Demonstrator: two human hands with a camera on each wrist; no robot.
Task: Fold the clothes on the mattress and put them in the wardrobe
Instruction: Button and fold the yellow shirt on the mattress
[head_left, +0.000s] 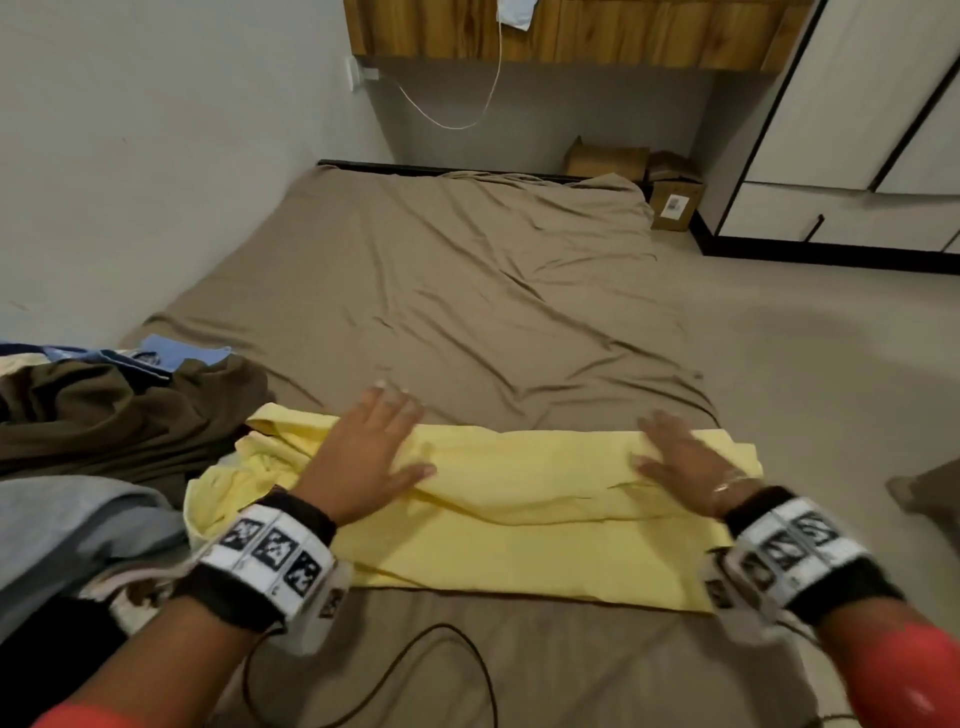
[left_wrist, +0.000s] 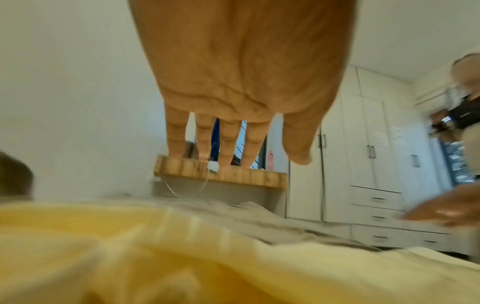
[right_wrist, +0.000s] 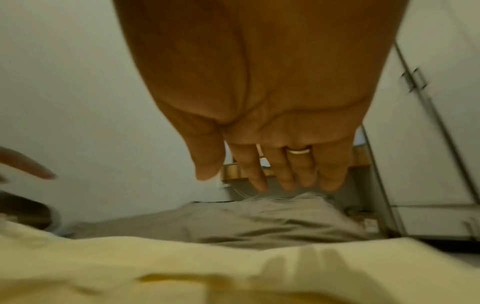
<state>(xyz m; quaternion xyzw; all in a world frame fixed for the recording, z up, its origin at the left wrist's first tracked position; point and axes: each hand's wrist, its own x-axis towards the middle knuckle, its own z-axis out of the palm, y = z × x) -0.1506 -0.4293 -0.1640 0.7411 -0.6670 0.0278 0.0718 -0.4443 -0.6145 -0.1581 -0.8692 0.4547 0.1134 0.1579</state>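
Head view: yellow garment (head_left: 519, 499) lies partly folded, a wide band across the near end of the mattress (head_left: 467, 291) (tan sheet). L hand (head_left: 369, 452) flat on the garment's left part, fingers straight and spread, tips reaching just past its far edge onto the sheet; thumb points toward the R hand. R hand (head_left: 685, 457) flat on the garment's right end, fingers extended, nothing grasped. Crumpled part of the garment sits left of the L hand's fingers. Left of that, a pile of unfolded clothes (head_left: 104, 415): olive, blue, grey. Black cable (head_left: 374, 686) loops on the sheet nearer than both wrists. Wardrobe (head_left: 857, 130), white doors, well beyond the R fingertips, past bare floor. Cardboard boxes (head_left: 670, 197) at the mattress's far corner.

L wrist view: L hand (left_wrist: 241, 82) seen from below, fingers (left_wrist: 228, 144) straight, slightly apart, holding nothing. Yellow garment (left_wrist: 182, 257) under it, blurred. R hand (left_wrist: 446, 209) blurred, low, off toward the thumb side. Wardrobe (left_wrist: 363, 154) behind it. A second person (left_wrist: 467, 115) stands near the wardrobe, blurred.

R wrist view: R hand (right_wrist: 272, 92) open, fingers (right_wrist: 285, 172) extended close together, ring on one. Garment (right_wrist: 182, 267) below; finger shadows fall on it. Mattress (right_wrist: 246, 224) beyond the tips.
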